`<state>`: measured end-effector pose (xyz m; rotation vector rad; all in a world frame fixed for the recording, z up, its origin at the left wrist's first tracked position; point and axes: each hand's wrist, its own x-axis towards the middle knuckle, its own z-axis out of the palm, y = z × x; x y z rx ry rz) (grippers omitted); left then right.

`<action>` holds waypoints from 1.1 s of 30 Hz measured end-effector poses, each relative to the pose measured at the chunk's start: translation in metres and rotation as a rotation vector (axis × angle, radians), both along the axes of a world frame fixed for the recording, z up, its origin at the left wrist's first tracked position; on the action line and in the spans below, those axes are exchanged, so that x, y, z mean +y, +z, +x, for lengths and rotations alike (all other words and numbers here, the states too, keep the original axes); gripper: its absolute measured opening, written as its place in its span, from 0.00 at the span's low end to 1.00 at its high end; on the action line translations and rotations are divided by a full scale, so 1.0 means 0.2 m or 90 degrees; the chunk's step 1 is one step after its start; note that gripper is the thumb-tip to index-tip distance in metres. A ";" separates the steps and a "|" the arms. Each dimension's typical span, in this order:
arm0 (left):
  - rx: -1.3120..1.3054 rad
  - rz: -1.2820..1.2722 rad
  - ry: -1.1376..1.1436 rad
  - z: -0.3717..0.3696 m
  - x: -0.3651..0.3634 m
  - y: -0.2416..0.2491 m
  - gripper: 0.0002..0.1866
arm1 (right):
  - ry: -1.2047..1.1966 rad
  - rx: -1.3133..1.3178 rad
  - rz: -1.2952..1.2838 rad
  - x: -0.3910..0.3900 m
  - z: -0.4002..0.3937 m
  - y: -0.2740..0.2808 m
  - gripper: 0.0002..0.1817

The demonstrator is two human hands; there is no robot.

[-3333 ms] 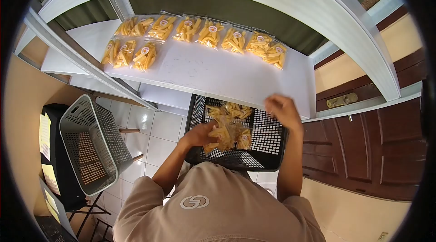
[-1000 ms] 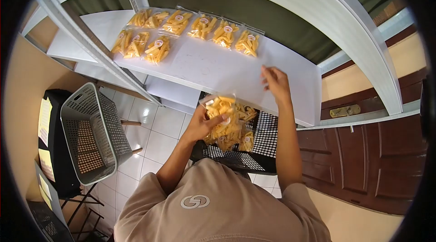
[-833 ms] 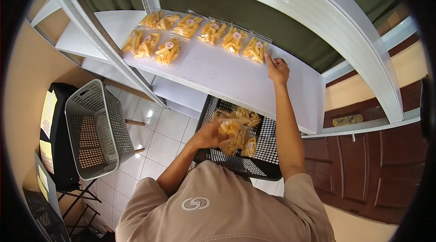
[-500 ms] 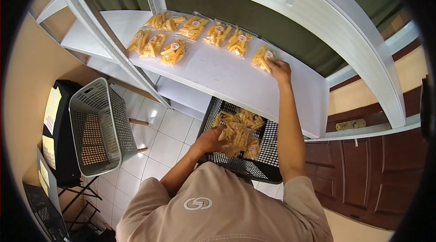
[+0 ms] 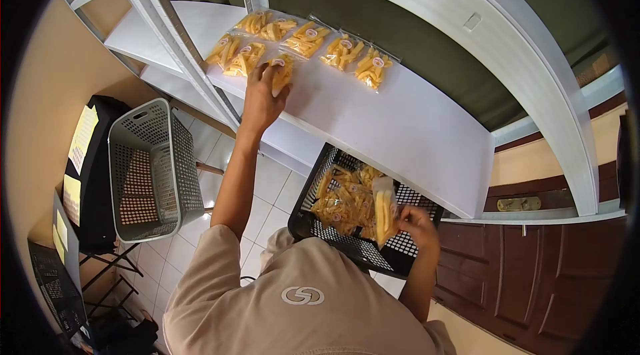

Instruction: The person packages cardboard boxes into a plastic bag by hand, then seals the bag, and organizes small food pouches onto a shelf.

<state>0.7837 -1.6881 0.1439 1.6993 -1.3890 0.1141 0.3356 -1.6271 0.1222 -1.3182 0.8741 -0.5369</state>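
My left hand (image 5: 265, 103) reaches over the white shelf (image 5: 400, 128). Its thumb and fingers are around a clear bag of yellow snack sticks (image 5: 283, 74) at the right end of the front row; the hand hides part of it. My right hand (image 5: 419, 227) pinches the side of another bag of snack sticks (image 5: 384, 212), which it holds upright over the black basket (image 5: 312, 185). Beneath, several similar bags (image 5: 343, 200) are piled in that basket. Along the back of the shelf lie more bags (image 5: 310, 38), each with a round label.
A grey perforated basket (image 5: 175, 155) stands at the left on a wooden-legged support. A metal shelf post (image 5: 175, 35) rises left of the bags, and a white upper beam (image 5: 467, 5) curves overhead. At the right is a brown door (image 5: 513, 268).
My right hand has come down from the shelf's back row to the black basket, and the bag it held there now shows in it above the basket. My left hand has moved from the basket up to a front-row bag.
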 end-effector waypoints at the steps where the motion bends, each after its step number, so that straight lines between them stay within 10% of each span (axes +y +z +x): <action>1: 0.001 -0.001 0.001 -0.02 0.00 -0.01 0.20 | -0.021 0.002 0.059 0.05 -0.02 -0.07 0.07; 7: -0.054 0.164 0.015 -0.17 0.06 0.00 0.27 | -0.120 0.117 0.163 0.24 -0.19 -0.49 0.09; 13: 0.030 0.192 -0.072 -0.30 0.14 0.05 0.25 | -0.074 0.502 -0.259 0.25 -0.15 -0.58 0.16; 15: -0.001 0.078 -0.175 -0.35 0.19 0.02 0.26 | -0.089 0.519 -0.134 0.19 -0.03 -0.42 0.20; 20: 0.216 0.067 -0.294 -0.73 0.39 -0.02 0.28 | -0.143 -0.009 0.091 0.10 0.23 -0.24 0.35; 25: 0.181 0.110 -0.454 -0.97 0.56 -0.03 0.24 | -0.196 -0.245 -0.040 0.11 0.37 -0.21 0.30; 29: 0.233 0.290 -0.742 -0.78 0.52 -0.03 0.19 | -0.267 -0.020 -0.009 0.09 0.34 -0.08 0.24; 33: 0.313 0.122 -0.466 -0.41 0.35 -0.01 0.10 | -0.163 0.255 -0.047 0.13 0.17 -0.20 0.27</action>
